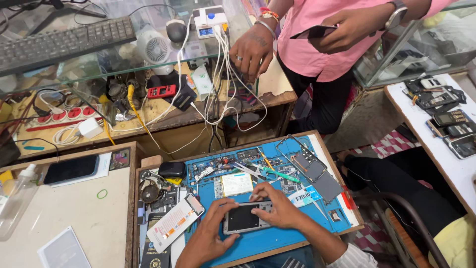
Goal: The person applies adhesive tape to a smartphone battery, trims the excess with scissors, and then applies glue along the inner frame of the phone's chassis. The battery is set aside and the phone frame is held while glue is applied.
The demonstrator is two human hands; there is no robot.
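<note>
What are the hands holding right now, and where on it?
Both hands grip an opened phone body lying on the blue mat: left hand at its left end, right hand along its top-right edge.

Wooden workbench carries a blue repair mat. On the mat: opened phone, tweezers, loose phone frame.

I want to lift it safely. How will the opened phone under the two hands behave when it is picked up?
The opened phone looks thin and flat, so probably light and stiff. It lies flat on the blue mat, so it should slide, not roll. Its open inside seems fragile; the left hand and right hand touch its edges.
</note>
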